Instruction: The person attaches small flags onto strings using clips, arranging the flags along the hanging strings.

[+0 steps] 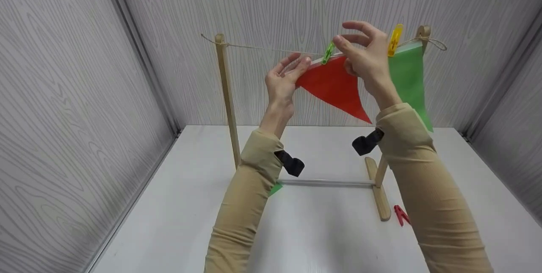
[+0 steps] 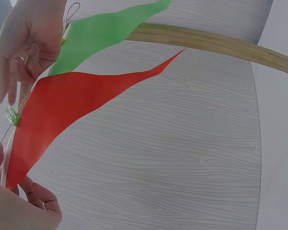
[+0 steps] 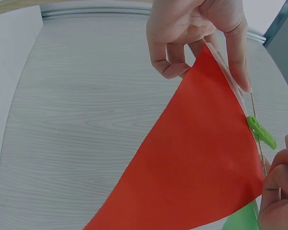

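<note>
A red triangular pennant (image 1: pixel 332 84) hangs along a thin string (image 1: pixel 271 49), its pale top edge against the string. At the middle of that edge sits a green clothespin (image 1: pixel 327 53), also seen in the right wrist view. My left hand (image 1: pixel 283 84) pinches the pennant's left corner between thumb and fingers. Curled lower fingers of my right hand (image 1: pixel 371 59) hold the right corner, while its thumb and forefinger stand apart just beside the clothespin. To the right, a green pennant (image 1: pixel 407 74) hangs with a yellow clothespin (image 1: pixel 395 41) on its top edge.
Two wooden posts carry the string; the left post (image 1: pixel 227 95) shows almost whole. A clear rod (image 1: pixel 328 183) runs low to the wooden foot (image 1: pixel 382 203). Beside that foot lies a red clothespin (image 1: pixel 401 215). A green piece (image 1: pixel 275 188) peeks out beside my left forearm.
</note>
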`<state>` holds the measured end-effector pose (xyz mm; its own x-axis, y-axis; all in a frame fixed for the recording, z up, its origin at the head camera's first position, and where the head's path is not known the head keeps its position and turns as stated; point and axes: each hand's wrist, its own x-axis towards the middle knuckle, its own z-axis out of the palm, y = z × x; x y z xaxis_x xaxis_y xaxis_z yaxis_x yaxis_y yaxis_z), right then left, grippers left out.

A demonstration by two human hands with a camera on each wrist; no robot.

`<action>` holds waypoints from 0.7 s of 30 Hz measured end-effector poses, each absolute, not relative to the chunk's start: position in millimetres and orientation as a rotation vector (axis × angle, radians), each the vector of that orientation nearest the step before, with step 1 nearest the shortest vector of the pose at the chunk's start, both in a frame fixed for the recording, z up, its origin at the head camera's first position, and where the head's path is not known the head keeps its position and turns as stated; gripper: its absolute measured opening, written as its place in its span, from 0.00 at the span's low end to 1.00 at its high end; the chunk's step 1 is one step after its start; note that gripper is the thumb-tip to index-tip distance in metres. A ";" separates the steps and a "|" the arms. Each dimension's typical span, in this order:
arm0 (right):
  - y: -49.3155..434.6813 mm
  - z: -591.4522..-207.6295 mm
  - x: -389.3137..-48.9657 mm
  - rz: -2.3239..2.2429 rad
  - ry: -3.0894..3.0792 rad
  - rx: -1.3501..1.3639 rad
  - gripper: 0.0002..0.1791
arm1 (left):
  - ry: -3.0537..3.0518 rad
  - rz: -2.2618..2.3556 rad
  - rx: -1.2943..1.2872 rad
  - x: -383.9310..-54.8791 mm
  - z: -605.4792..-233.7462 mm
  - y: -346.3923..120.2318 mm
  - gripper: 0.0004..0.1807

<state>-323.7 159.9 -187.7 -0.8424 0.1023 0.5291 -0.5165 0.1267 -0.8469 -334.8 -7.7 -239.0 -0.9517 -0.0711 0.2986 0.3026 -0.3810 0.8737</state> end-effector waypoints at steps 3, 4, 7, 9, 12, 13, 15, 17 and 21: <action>159.1 -188.6 -323.6 1.772 -1.924 0.408 0.22 | -1.602 -2.418 -0.312 -335.0 -240.5 -8.8 0.21; 158.8 -188.9 -323.8 1.783 -1.909 0.414 0.22 | -1.605 -2.417 -0.307 -334.7 -240.9 -9.3 0.21; 158.1 -190.0 -323.9 1.823 -1.849 0.440 0.22 | -1.616 -2.404 -0.296 -334.4 -242.8 -10.9 0.21; 157.9 -191.2 -323.3 1.854 -1.802 0.460 0.21 | -1.621 -2.389 -0.298 -334.0 -245.0 -12.7 0.20; 157.7 -195.7 -319.5 1.884 -1.719 0.490 0.21 | -1.621 -2.369 -0.319 -333.1 -251.1 -16.7 0.19; 157.8 -198.0 -317.8 1.879 -1.691 0.504 0.20 | -1.623 -2.363 -0.329 -332.7 -254.1 -18.3 0.18; 157.4 -204.3 -314.9 1.872 -1.611 0.543 0.19 | -1.631 -2.349 -0.351 -331.6 -260.7 -21.6 0.18; 155.8 -212.8 -312.1 1.847 -1.529 0.581 0.17 | -1.650 -2.327 -0.365 -330.2 -268.7 -25.3 0.19; 148.0 -236.8 -303.0 1.783 -1.391 0.616 0.15 | -1.682 -2.273 -0.382 -328.0 -290.0 -33.2 0.20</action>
